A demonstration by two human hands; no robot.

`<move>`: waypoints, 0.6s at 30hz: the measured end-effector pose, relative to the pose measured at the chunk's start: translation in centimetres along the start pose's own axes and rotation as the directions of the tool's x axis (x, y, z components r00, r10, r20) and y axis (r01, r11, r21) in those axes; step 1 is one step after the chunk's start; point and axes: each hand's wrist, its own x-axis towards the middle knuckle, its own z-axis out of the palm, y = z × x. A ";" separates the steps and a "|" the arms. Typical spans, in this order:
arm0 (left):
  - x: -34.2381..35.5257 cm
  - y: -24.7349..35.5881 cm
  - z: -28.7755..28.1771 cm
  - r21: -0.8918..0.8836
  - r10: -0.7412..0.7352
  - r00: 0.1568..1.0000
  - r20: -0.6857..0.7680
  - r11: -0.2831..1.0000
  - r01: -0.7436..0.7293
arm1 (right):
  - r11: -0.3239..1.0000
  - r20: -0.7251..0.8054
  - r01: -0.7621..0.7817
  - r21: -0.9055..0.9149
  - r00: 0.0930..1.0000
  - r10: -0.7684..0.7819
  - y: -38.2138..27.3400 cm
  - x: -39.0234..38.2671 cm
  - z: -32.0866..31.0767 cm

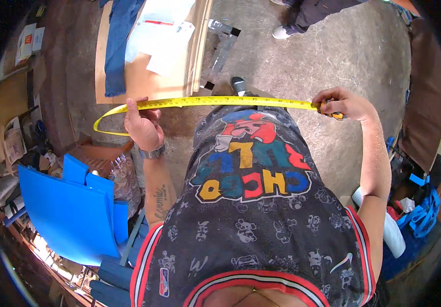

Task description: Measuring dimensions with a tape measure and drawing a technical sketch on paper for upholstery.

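A yellow tape measure blade (231, 101) runs across in front of my body, pulled out between both hands. My left hand (144, 125) is closed on the blade, with the thumb and fingers pinching it. Past that hand the blade curls out to the left and bends back in a loop toward my palm. On the right, my right hand (351, 104) grips the black and yellow tape case (337, 115), mostly covered by the fingers. The blade is near level and hangs just off the near edge of a wooden tabletop (149, 87).
White papers (161, 43) and dark blue cloth (118, 51) lie on the tabletop. Blue sheets (67, 210) stand at left beside clutter. Another person's shoe (281, 33) shows at the far side. A brown panel (425, 92) and blue straps (426, 215) are at right.
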 end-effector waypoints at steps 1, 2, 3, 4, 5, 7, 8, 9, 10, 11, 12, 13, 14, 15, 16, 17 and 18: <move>0.0 0.0 0.3 0.020 0.005 1.000 -0.026 1.000 -0.005 | 1.000 0.000 0.000 -0.001 1.000 0.000 -0.1 0.1 -0.1; 0.1 0.0 0.4 0.018 0.005 1.000 -0.026 1.000 -0.005 | 1.000 0.000 0.004 -0.009 1.000 -0.004 -0.1 0.1 -0.1; 0.0 0.0 0.4 -0.004 -0.016 1.000 -0.009 1.000 0.016 | 1.000 0.001 0.010 -0.020 1.000 -0.010 -0.2 0.1 -0.2; 0.0 -0.1 0.4 -0.027 -0.035 0.999 0.008 0.999 0.035 | 1.000 0.000 0.012 -0.025 1.000 -0.012 -0.5 0.2 -0.3; 0.0 0.0 0.5 -0.033 -0.029 1.000 0.006 0.999 0.029 | 0.999 0.009 -0.001 -0.052 1.000 0.001 -0.9 0.2 -0.4; -0.2 0.1 0.3 -0.040 -0.040 0.999 -0.024 0.998 0.039 | 0.995 0.008 -0.002 -0.097 1.000 0.003 -2.5 0.6 -0.1; -0.7 -0.5 -0.1 -0.057 -0.026 0.999 -0.026 0.998 0.024 | 0.994 0.030 -0.009 -0.106 0.999 0.012 -3.7 1.0 0.8; -1.6 -1.6 -0.3 -0.051 -0.024 0.998 0.052 0.998 0.027 | 0.992 0.049 -0.010 -0.128 0.999 0.017 -5.1 1.5 1.4; -2.4 -2.3 0.0 -0.047 -0.020 0.991 0.135 0.999 0.026 | 0.991 0.115 0.071 -0.115 0.992 -0.058 -4.9 3.4 2.3; -3.7 -2.5 0.9 -0.015 -0.120 0.979 0.166 0.992 0.124 | 0.974 0.172 0.116 -0.195 0.982 -0.082 -8.1 4.2 4.1; -5.3 -2.6 2.0 0.012 -0.218 0.956 0.197 0.975 0.220 | 0.967 0.209 0.187 -0.172 0.966 -0.150 -8.2 6.4 5.8; -6.1 -3.6 2.4 0.008 -0.214 0.946 0.244 0.976 0.219 | 0.919 0.228 0.241 -0.312 0.958 -0.173 -10.6 7.3 7.4; -6.8 -4.4 2.7 0.007 -0.217 0.931 0.293 0.974 0.225 | 0.906 0.286 0.294 -0.304 0.935 -0.208 -11.7 8.8 9.1; -6.9 -4.5 2.6 -0.019 -0.202 0.935 0.290 0.976 0.217 | 0.887 0.302 0.329 -0.323 0.924 -0.233 -12.0 10.0 10.6; -6.7 -4.6 2.2 -0.163 -0.193 0.950 0.243 0.958 0.237 | 0.864 0.304 0.338 -0.372 0.924 -0.230 -12.7 10.8 11.5; -6.3 -5.0 1.4 -0.306 -0.194 0.961 0.195 0.919 0.248 | 0.857 0.312 0.326 -0.398 0.927 -0.208 -13.3 11.3 11.7; -5.7 -6.3 -0.8 -0.403 -0.216 0.961 0.173 0.875 0.270 | 0.850 0.326 0.314 -0.422 0.928 -0.181 -13.5 11.4 11.8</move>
